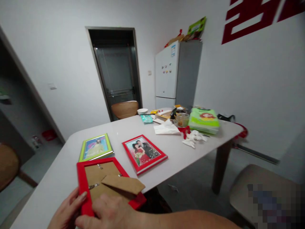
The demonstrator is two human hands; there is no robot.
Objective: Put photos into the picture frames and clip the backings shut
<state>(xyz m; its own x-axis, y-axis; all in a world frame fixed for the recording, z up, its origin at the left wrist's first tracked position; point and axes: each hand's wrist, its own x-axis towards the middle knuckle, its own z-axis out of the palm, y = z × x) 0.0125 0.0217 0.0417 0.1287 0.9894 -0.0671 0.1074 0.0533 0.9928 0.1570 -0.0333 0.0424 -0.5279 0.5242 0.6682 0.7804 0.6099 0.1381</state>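
A red picture frame (100,173) lies face down at the near edge of the white table (62,178), its brown cardboard back and fold-out stand (122,183) showing. My left hand (68,211) holds the frame's near left corner, thumb on the red border. My right hand (108,213) rests over the frame's near edge with fingers curled on it. Beyond it lie a green frame (96,147) with a photo and a second red frame (144,153) with a photo of a couple, both face up.
Tissues (166,128), a green packet (204,120), a glass jar (182,120), a bowl (142,111) and clutter fill the table's far end. A wooden chair (125,109) stands behind it, a fridge (176,74) beside a dark doorway (116,71). Another chair (259,187) stands at right.
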